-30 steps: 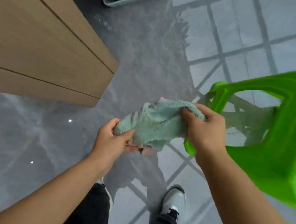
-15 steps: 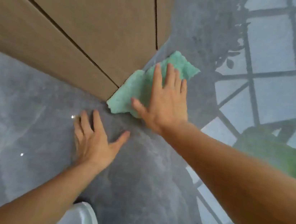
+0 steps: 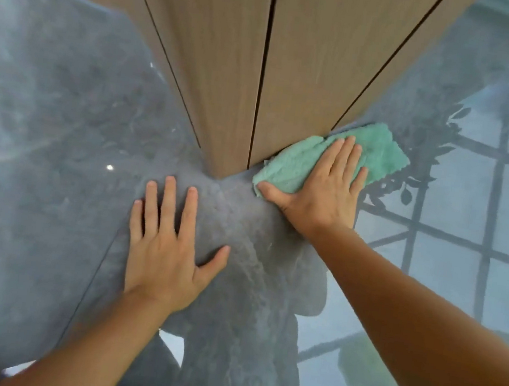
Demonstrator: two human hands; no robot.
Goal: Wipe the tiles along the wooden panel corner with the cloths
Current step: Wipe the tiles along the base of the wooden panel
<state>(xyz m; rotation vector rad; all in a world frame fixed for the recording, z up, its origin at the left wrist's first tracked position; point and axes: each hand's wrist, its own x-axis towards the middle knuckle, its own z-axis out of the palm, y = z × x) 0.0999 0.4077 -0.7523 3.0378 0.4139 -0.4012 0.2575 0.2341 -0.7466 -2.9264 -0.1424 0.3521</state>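
A mint-green cloth [image 3: 378, 151] lies flat on the glossy grey floor tiles [image 3: 62, 122], against the right side of the wooden panel corner [image 3: 227, 92]. My right hand [image 3: 325, 186] presses down on the cloth with its fingers spread and the thumb at the cloth's near edge. My left hand [image 3: 168, 246] rests flat on the bare tile just in front of the corner, fingers apart, holding nothing. Only one cloth is in view.
The wooden panels rise from the floor and fill the top middle of the view. A tile joint [image 3: 97, 272] runs diagonally past my left hand. The tiles at right reflect a window grid and foliage [image 3: 427, 170]. A faint green reflection [image 3: 385, 372] shows at lower right.
A second ago both hands held the cloth in the air beside a green stool. Now the cloth is on the floor under my right hand, slid further right along the panel; my left hand stays planted.
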